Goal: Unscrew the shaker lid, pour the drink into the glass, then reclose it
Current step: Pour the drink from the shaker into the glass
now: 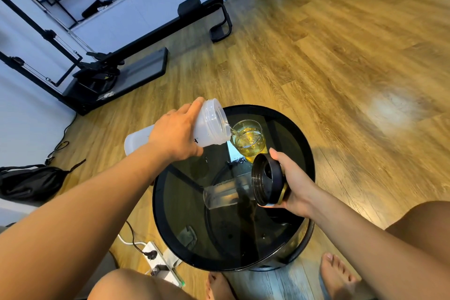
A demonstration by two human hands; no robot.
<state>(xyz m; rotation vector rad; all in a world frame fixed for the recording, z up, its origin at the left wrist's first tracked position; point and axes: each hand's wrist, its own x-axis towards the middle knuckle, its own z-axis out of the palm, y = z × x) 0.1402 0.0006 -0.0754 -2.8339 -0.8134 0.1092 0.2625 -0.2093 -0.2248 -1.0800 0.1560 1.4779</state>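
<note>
1. Translucent white plastic shaker bottle (209, 126), cylinder with threaded wide mouth, is tipped near-horizontal above the round dark glass surface (190, 221), mouth over the glass rim, thin stream running out.
2. Left hand (175, 136) is wrapped closed around the shaker's upper body just behind the threads; good hold spot, since the ribbed neck stops sliding.
3. Likely light now, mostly emptied; stiff plastic, smooth wall, could get slippery if wet. Not fragile.
4. Clear drinking glass (248, 141) stands upright on the surface just beside the shaker mouth, holding yellow-amber liquid, fairly full. Fragile, tips easily if the bottle lip knocks it.
5. Right hand (292, 185) grips the black round screw lid (266, 179) with a gold-coloured band, held off the surface, inner threads facing the camera. Rigid, light; hold by the rim.
6. A clear plastic tube-like piece (226, 193) seems to lie on the surface beside the lid; cannot tell what it is.
7. Surface is glossy, reflective, black-rimmed; wood-plank floor (341, 56) around it. White power strip (155, 258) on the floor near the base, so spills matter.
</note>
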